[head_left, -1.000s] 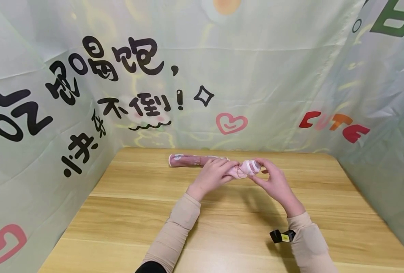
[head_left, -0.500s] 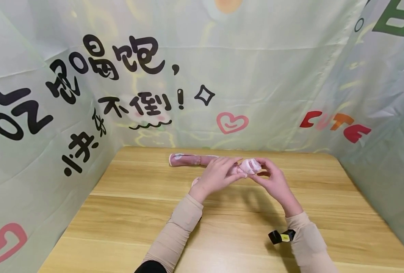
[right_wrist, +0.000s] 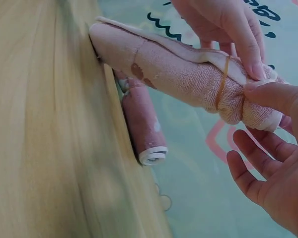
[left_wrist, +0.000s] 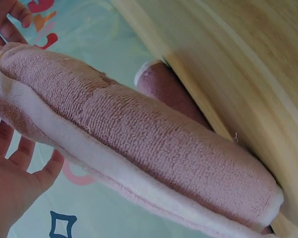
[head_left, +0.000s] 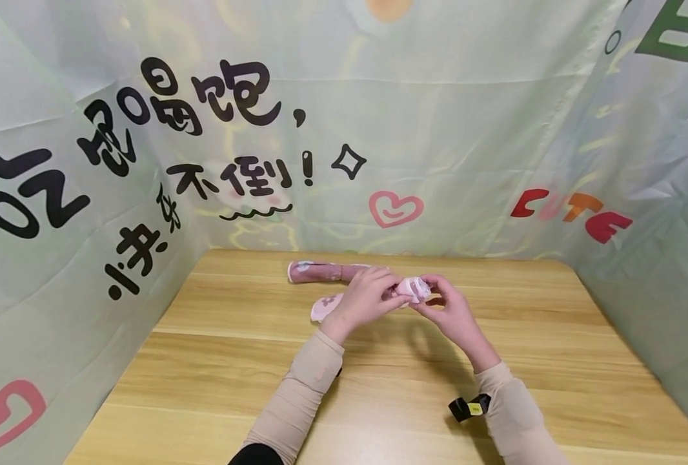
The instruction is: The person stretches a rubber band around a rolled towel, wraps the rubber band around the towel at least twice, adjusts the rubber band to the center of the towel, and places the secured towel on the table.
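Note:
A pale pink rolled towel [head_left: 412, 290] with a white edge lies between both hands above the table. Near one end, a tan rubber band [right_wrist: 222, 82] circles it and gathers the cloth. My left hand [head_left: 366, 298] holds the roll from above near the band, hiding its middle in the head view. At the banded end, my right hand [head_left: 451, 315] pinches the towel between thumb and fingers; its lower fingers are spread apart in the right wrist view. The far end of the roll [left_wrist: 228, 173] slopes down toward the tabletop.
Behind the hands, a darker pink rolled towel [head_left: 315, 272] lies on the wooden table [head_left: 233, 374]. A black wrist camera [head_left: 468, 408] sticks out from the right sleeve. Printed cloth [head_left: 466, 142] walls the table's back and sides.
My right hand and the banded end have shifted left and slightly toward me. More of the roll's other end now shows left of my left hand.

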A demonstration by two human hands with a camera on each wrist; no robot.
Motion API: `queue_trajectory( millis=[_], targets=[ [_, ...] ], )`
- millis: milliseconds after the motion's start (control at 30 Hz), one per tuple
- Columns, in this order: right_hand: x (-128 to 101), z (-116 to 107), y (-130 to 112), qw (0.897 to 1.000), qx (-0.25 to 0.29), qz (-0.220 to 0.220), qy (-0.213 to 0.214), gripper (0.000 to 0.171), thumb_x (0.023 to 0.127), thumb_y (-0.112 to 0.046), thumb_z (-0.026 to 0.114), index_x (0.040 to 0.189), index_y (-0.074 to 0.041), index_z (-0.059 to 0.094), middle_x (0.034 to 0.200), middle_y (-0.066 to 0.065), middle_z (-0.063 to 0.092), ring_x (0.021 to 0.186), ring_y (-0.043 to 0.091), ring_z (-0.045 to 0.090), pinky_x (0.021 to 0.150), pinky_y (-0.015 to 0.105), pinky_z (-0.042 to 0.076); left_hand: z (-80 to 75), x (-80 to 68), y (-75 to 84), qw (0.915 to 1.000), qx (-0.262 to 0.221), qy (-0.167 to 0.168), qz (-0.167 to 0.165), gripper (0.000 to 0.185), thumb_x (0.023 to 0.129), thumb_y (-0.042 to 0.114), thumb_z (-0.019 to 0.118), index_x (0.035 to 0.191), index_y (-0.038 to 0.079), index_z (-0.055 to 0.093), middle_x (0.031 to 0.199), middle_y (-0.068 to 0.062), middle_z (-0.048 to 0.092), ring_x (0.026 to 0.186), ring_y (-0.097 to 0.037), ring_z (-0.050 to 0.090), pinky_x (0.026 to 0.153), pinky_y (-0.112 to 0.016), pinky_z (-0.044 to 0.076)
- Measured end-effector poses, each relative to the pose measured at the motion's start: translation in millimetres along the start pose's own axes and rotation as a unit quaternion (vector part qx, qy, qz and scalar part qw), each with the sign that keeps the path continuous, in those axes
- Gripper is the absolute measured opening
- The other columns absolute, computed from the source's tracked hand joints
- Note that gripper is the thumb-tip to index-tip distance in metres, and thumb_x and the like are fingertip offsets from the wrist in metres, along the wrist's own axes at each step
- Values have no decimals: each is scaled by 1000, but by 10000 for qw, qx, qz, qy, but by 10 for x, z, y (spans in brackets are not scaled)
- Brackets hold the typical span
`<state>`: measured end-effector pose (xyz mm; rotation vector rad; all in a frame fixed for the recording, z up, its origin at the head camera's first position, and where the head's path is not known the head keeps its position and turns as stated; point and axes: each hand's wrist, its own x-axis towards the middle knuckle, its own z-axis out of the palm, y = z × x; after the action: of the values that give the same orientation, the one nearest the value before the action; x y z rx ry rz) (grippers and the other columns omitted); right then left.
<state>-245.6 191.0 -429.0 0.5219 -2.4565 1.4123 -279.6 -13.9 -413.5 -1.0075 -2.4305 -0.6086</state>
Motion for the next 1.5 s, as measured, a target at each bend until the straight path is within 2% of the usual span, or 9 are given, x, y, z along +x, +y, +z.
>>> queue_trajectory(
  millis=[167, 300, 433, 567, 900, 1033, 1167, 1333, 1500],
  targets=[
    [2, 0, -6, 9999, 128, 93, 20, 50, 86, -8, 72, 131, -3, 51, 117, 16, 62, 98, -3, 54, 80, 31, 55, -17, 19, -2, 9991, -123, 391, 145, 28, 86, 40, 72, 102, 17, 72, 99, 5, 66, 93, -12, 59, 84, -31, 48],
    [-2, 2, -2, 9993, 287, 241, 46, 47, 87, -10, 72, 129, -2, 52, 116, 18, 64, 100, 7, 59, 81, 26, 54, -82, 33, 30, 9919, -894, 897, 83, 25, 85, 31, 75, 101, 12, 73, 98, 0, 61, 88, -11, 54, 77, -20, 47],
    [-4, 2, -6, 9990, 367, 258, 48, 41, 87, -10, 72, 123, -2, 56, 111, 19, 65, 101, 17, 60, 81, 26, 53, -161, 39, 66, 9684, -2098, 1339, -158, 21, 85, 21, 76, 100, 7, 72, 96, -4, 57, 84, -10, 54, 71, -16, 50],
    [-5, 8, -33, 9988, 483, 48, 51, 37, 87, -9, 71, 121, 0, 58, 111, 21, 63, 102, 11, 58, 81, 24, 53, -217, 42, 90, 9394, -2960, 1675, -439, 21, 84, 13, 75, 101, 2, 71, 96, -10, 59, 83, -13, 57, 70, -25, 55],
    [-20, 123, -128, 9992, 167, -314, 186, 60, 84, -9, 74, 136, -1, 45, 131, 19, 57, 118, 32, 55, 97, 51, 47, -196, 61, 97, 8836, -4148, 1761, -1275, 22, 89, 7, 69, 108, -4, 69, 103, -19, 60, 87, -5, 58, 73, -17, 53],
    [-29, 170, -144, 9998, -11, -160, 74, 61, 85, -10, 74, 136, 1, 42, 123, 22, 62, 109, 34, 61, 92, 49, 51, -162, 71, 75, 8673, -4485, 1681, -1354, 22, 90, 3, 66, 110, -8, 67, 109, -25, 59, 86, -5, 61, 75, -15, 52],
    [-38, 142, -154, 9995, -222, 2, 224, 52, 88, -8, 70, 133, 1, 45, 112, 22, 66, 99, 31, 63, 83, 43, 53, -154, 69, 34, 8720, -4429, 1478, -1468, 24, 90, 5, 67, 111, -6, 65, 108, -25, 62, 86, -10, 63, 76, -19, 54],
    [-33, 34, -139, 9937, -944, -129, 588, 47, 85, 0, 68, 129, 0, 52, 112, 26, 66, 100, 40, 64, 84, 55, 52, -172, 52, -23, 8876, -4131, 1254, -1609, 29, 87, 12, 72, 114, 3, 65, 105, -16, 68, 91, -18, 66, 81, -23, 56],
    [-24, -52, -119, 9829, -1529, -322, 976, 44, 79, 1, 71, 121, -2, 59, 110, 25, 66, 99, 42, 63, 85, 58, 49, -192, 43, -62, 9149, -3661, 977, -1392, 42, 84, 15, 75, 123, 8, 62, 105, -13, 70, 91, -21, 67, 80, -24, 57]
  ],
)
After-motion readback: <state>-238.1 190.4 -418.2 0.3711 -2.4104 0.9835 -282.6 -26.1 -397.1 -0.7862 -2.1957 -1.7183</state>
